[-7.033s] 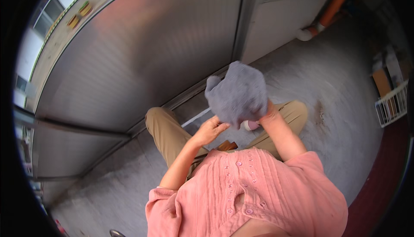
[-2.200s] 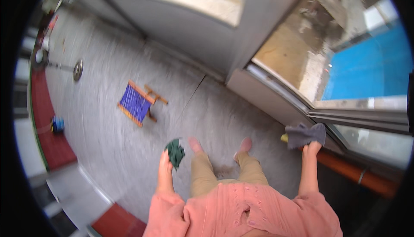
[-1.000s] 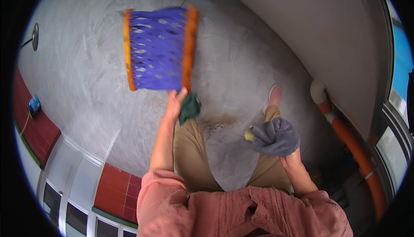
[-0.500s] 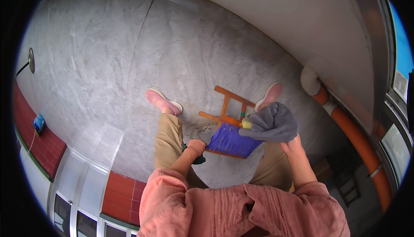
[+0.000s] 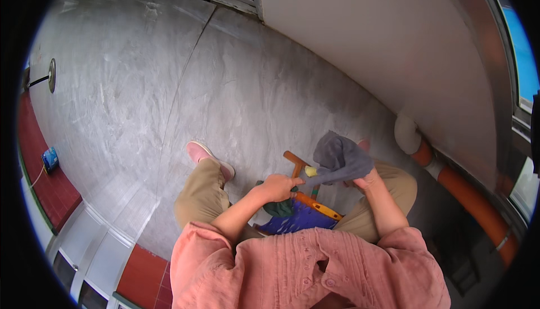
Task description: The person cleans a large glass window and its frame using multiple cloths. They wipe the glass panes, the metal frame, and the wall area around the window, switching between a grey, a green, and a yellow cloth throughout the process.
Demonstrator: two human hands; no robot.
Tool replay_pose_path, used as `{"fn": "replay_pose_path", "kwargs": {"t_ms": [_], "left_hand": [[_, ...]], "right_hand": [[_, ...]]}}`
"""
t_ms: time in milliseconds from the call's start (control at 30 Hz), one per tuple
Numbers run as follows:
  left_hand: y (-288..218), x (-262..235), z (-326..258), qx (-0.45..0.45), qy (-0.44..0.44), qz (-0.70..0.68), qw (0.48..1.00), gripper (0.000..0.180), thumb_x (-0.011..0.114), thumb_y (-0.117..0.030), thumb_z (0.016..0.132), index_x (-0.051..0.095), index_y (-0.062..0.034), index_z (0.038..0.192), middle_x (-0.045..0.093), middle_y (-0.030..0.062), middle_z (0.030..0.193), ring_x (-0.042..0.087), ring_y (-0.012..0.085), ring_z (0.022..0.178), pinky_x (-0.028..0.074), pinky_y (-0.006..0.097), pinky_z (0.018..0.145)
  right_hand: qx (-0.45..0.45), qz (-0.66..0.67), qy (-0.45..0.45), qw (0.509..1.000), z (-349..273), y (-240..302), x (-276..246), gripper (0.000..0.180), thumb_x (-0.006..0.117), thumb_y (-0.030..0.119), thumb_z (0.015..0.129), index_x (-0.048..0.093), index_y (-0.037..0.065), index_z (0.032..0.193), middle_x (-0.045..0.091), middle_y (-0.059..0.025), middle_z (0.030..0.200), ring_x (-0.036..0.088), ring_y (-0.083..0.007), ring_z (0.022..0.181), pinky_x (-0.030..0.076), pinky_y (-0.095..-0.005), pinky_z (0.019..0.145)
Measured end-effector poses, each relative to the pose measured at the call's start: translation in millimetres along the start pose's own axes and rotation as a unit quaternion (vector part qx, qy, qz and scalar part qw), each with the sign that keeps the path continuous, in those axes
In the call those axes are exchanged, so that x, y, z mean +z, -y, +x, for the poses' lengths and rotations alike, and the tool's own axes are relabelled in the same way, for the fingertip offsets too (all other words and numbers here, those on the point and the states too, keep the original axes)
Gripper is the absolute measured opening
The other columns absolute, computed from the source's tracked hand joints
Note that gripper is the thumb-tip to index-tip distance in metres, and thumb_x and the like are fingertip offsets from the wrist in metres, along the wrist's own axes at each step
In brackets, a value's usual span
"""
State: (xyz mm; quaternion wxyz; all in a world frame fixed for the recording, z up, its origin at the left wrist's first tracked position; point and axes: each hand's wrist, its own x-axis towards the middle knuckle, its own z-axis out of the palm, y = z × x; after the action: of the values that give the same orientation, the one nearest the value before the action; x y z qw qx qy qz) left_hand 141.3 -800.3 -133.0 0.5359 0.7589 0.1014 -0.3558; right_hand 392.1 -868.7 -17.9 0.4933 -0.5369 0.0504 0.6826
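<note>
My left hand (image 5: 277, 188) is closed on a dark green cloth (image 5: 279, 208) that hangs below it, and its fingertips meet the edge of a grey cloth (image 5: 336, 154). My right hand (image 5: 366, 180) grips that bunched grey cloth from the right, most of its fingers hidden. A small pale yellow piece (image 5: 310, 171) sticks out at the cloth's left side; its kind is unclear. Between my knees stands a small wooden stool with a blue seat (image 5: 304, 220), partly covered by my hands and shirt. A yellow-orange piece with dark spots (image 5: 326, 211) crosses the seat.
Grey floor (image 5: 129, 95) stretches ahead and left. Along the right wall runs an orange pipe (image 5: 467, 191) with a pale elbow. A blue packet (image 5: 50, 160) rests on the red tiled ledge (image 5: 53, 191) at left, near a round metal disc on a rod (image 5: 52, 76).
My left hand has moved up and right with the dark green cloth, from the stool's edge to the grey cloth. The grey cloth has shifted slightly left, and the stool sits closer to me.
</note>
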Motion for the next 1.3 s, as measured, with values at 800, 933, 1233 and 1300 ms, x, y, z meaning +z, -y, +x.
{"fn": "replay_pose_path", "kwargs": {"t_ms": [800, 933, 1233, 1300], "left_hand": [[-40, 83, -244, -0.217, -0.593, -0.046, 0.774, 0.023, 0.077, -0.021, 0.081, 0.066, -0.0019, 0.087, 0.064, 0.0116, 0.073, 0.059, 0.0207, 0.069, 0.049, 0.036, 0.067], [-66, 88, -241, -0.154, -0.444, -0.209, 0.857, 0.01, 0.073, -0.01, 0.08, 0.068, -0.0018, 0.081, 0.067, 0.0018, 0.072, 0.06, 0.0112, 0.066, 0.05, 0.029, 0.066], [-86, 94, -229, -0.106, -0.218, -0.239, 0.94, 0.019, 0.075, -0.022, 0.084, 0.071, -0.0053, 0.093, 0.069, 0.0024, 0.08, 0.063, 0.0109, 0.081, 0.051, 0.027, 0.077], [-102, 50, -214, -0.055, -0.275, -0.287, 0.916, 0.025, 0.072, -0.024, 0.088, 0.066, -0.0014, 0.098, 0.065, 0.0035, 0.076, 0.059, 0.0108, 0.074, 0.047, 0.024, 0.07]], "right_hand": [[-0.671, -0.457, -0.274, 0.515, -206, 15, -107, 0.041, 0.078, 0.016, 0.06, 0.057, 0.003, 0.093, 0.057, -0.0092, 0.107, 0.053, -0.024, 0.091, 0.045, -0.0329, 0.081], [-0.663, -0.185, -0.341, 0.64, -215, -10, -187, 0.041, 0.071, 0.019, 0.072, 0.055, 0.003, 0.107, 0.056, -0.0098, 0.117, 0.053, -0.0237, 0.102, 0.044, -0.0331, 0.089], [-0.734, -0.183, -0.547, 0.359, -191, 65, -326, 0.044, 0.056, 0.025, 0.098, 0.052, 0.004, 0.136, 0.054, -0.0111, 0.14, 0.053, -0.0231, 0.125, 0.041, -0.0336, 0.107], [-0.621, -0.323, -0.676, 0.228, -188, 104, -311, 0.041, 0.047, 0.026, 0.104, 0.049, 0.005, 0.14, 0.051, -0.0097, 0.143, 0.05, -0.0233, 0.13, 0.038, -0.0348, 0.11]]}}
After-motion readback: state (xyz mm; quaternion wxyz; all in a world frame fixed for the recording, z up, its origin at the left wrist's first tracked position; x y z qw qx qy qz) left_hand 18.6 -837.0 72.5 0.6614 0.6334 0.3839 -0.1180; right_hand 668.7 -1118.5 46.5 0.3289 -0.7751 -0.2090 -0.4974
